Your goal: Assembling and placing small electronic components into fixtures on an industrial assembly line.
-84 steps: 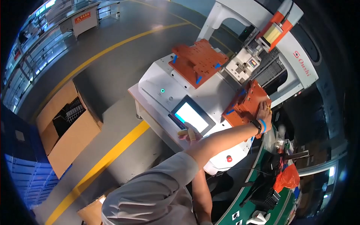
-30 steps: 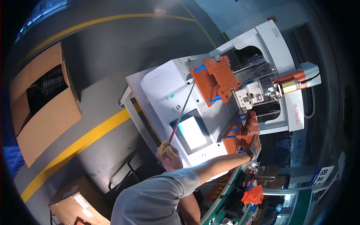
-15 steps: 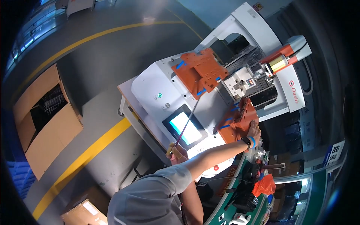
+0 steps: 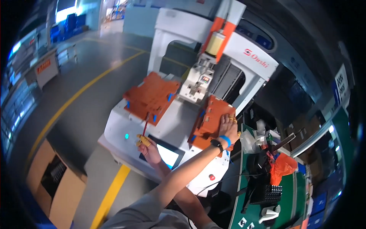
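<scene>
My arms cross, the left over the right. My left hand (image 4: 228,126), with yellow covers on some fingers, lies with fingers apart on the upright part of the right orange-brown fixture (image 4: 214,118). A dark watch and a blue band circle that wrist. My right hand (image 4: 148,149), also with yellow finger covers, is closed round a thin red rod-shaped tool (image 4: 145,125). Its tip points up toward the near edge of the left orange-brown fixture (image 4: 152,93); whether it touches cannot be told. Blue pieces show at both fixtures' edges.
Both fixtures sit on a white machine (image 4: 118,120) with a lit screen (image 4: 167,156) and red button (image 4: 212,177). Its tool head (image 4: 196,86) hangs between them. At right, a green bench (image 4: 244,191) carries an orange bag (image 4: 283,168) and black parts. An open carton (image 4: 68,187) stands left.
The whole view has turned and shifted, so the machine stands more upright. My left hand has moved from the right fixture's side onto its upright part. The red tool stays in my right hand.
</scene>
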The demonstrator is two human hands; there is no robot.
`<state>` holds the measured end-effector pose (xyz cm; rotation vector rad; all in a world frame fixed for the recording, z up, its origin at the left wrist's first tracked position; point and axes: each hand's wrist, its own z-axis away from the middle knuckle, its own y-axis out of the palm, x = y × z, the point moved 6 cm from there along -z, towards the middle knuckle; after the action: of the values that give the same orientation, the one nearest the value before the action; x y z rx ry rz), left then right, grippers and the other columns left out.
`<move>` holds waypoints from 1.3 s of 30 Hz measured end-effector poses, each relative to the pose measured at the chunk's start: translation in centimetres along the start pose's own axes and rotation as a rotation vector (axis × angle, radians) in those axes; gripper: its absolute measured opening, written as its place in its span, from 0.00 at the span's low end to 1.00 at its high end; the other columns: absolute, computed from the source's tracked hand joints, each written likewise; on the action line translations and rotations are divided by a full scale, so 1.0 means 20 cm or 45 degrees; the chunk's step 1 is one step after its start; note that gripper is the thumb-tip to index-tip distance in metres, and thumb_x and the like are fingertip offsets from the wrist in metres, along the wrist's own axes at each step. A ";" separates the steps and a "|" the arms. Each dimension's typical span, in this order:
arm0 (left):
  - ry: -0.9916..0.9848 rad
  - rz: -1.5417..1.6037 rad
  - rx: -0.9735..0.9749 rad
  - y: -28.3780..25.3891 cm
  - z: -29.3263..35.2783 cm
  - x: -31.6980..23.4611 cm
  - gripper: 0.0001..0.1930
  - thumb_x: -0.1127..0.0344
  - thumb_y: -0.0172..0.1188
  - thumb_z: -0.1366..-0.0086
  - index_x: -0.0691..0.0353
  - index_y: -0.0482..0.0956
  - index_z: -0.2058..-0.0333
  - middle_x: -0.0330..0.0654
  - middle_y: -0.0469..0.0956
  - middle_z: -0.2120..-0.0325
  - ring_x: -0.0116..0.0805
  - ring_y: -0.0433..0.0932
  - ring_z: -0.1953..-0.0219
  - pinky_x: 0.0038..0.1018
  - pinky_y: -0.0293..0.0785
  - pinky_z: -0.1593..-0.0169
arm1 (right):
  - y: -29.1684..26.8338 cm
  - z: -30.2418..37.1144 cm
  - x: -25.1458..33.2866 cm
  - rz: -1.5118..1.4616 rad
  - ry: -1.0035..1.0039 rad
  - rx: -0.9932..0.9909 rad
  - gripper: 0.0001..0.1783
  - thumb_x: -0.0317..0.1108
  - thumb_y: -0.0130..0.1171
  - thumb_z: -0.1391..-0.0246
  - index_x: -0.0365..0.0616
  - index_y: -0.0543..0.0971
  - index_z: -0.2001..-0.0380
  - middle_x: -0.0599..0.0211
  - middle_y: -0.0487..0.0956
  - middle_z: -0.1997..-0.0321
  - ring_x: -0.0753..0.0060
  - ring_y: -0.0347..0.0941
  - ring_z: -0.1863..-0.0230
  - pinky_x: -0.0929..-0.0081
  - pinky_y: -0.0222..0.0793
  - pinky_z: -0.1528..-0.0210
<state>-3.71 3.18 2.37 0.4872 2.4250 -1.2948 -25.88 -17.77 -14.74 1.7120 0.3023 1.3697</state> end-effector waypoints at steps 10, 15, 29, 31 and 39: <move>0.078 -0.045 -0.008 0.00 -0.03 -0.08 0.38 0.49 0.63 0.40 0.75 0.68 0.41 0.59 0.67 0.38 0.54 0.59 0.33 0.48 0.50 0.29 | -0.07 -0.24 0.26 0.320 -0.185 -0.295 0.14 0.38 0.52 0.31 0.38 0.78 0.53 0.60 0.82 0.64 0.74 0.80 0.69 0.76 0.80 0.63; 0.077 -0.066 0.015 -0.02 -0.05 -0.06 0.40 0.46 0.64 0.41 0.77 0.68 0.42 0.59 0.67 0.38 0.53 0.60 0.33 0.45 0.51 0.29 | -0.08 -0.22 0.16 0.257 -0.154 -0.262 0.14 0.37 0.53 0.32 0.37 0.77 0.54 0.59 0.82 0.64 0.72 0.81 0.69 0.75 0.80 0.64; 0.093 -0.093 0.051 0.00 -0.06 -0.10 0.39 0.48 0.66 0.41 0.76 0.69 0.42 0.59 0.70 0.41 0.52 0.63 0.34 0.40 0.55 0.30 | -0.04 0.03 -0.16 0.210 0.072 0.126 0.14 0.37 0.56 0.33 0.38 0.77 0.54 0.60 0.82 0.64 0.70 0.81 0.69 0.73 0.80 0.65; 0.080 -0.109 0.033 0.00 -0.06 -0.09 0.39 0.48 0.67 0.41 0.75 0.70 0.42 0.58 0.71 0.41 0.52 0.64 0.35 0.40 0.55 0.30 | -0.03 0.14 -0.21 0.197 0.107 0.156 0.14 0.38 0.57 0.34 0.38 0.77 0.54 0.61 0.82 0.65 0.70 0.81 0.69 0.73 0.80 0.65; 0.104 -0.042 -0.043 0.01 -0.04 -0.06 0.33 0.51 0.67 0.41 0.74 0.73 0.47 0.59 0.72 0.43 0.53 0.65 0.37 0.42 0.57 0.31 | -0.11 0.53 -0.30 0.350 0.174 0.223 0.15 0.42 0.59 0.35 0.38 0.77 0.60 0.61 0.82 0.70 0.71 0.81 0.71 0.77 0.79 0.64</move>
<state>-2.64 3.82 3.32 0.5025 2.5272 -1.2683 -17.95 -25.62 -20.14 1.8590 0.2772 1.7081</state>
